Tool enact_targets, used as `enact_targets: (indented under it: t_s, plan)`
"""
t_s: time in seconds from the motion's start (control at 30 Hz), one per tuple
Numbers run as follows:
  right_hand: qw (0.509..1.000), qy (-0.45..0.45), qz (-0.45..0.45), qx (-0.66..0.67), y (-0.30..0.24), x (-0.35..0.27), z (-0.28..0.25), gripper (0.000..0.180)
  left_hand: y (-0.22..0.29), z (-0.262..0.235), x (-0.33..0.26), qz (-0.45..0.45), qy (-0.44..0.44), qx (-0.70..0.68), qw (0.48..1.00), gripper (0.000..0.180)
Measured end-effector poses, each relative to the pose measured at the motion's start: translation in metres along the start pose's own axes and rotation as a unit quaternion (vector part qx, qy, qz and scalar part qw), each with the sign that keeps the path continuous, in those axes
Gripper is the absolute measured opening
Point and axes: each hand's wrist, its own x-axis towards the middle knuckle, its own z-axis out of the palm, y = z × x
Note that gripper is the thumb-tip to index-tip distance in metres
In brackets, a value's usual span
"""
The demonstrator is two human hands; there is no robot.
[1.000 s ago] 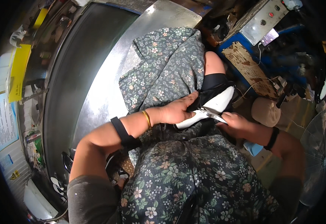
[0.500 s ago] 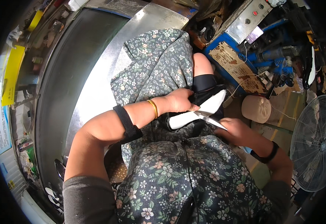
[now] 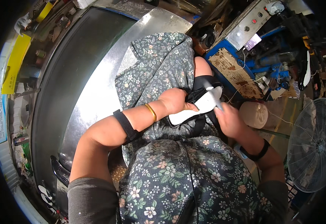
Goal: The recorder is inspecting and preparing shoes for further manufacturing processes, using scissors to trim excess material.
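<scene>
In my lap lies a shoe (image 3: 192,112), its pale white sole facing up and its black upper mostly hidden beneath. My left hand (image 3: 173,101) is closed on its left side, with the thumb resting on the sole. My right hand (image 3: 228,121) is wrapped round a slim silver knife-like tool (image 3: 215,99), smeared by motion. That tool crosses over the far right end of the sole; whether it touches cannot be told. A dark floral apron (image 3: 159,67) covers my lap under the work.
To the left runs a dark conveyor belt (image 3: 73,59) with a shiny metal edge (image 3: 95,89). A floor fan (image 3: 314,145) stands at the right, near a whitish rounded container (image 3: 254,114). A blue machine (image 3: 222,48) with a control panel (image 3: 254,22) is at the far right.
My right hand has moved up and away from me, swinging the knife-like tool from the middle of the sole to its far end. My left hand still grips the shoe.
</scene>
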Motion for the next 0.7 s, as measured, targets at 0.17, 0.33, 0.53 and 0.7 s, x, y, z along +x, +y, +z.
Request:
enact_targets:
  t_s: [0.17, 0.33, 0.53, 0.7]
  plan:
    - [0.999, 0.023, -0.013, -0.037, -0.005, 0.002, 0.007, 0.033, 0.002, 0.004, 0.002, 0.001, 0.015, 0.056, 0.998, 0.095]
    - [0.993, -0.052, 0.086, 0.054, -0.006, 0.000, 0.026, 0.034, -0.006, -0.008, -0.010, 0.007, -0.079, -0.048, 0.996, 0.093]
    - [0.984, -0.132, 0.034, 0.117, -0.024, 0.001, 0.042, 0.036, -0.041, 0.026, -0.065, 0.032, 0.031, -0.205, 0.978, 0.095]
    - [0.995, -0.055, 0.033, 0.079, -0.035, 0.012, 0.048, 0.031, -0.044, 0.059, -0.094, 0.081, 0.177, -0.253, 0.948, 0.079]
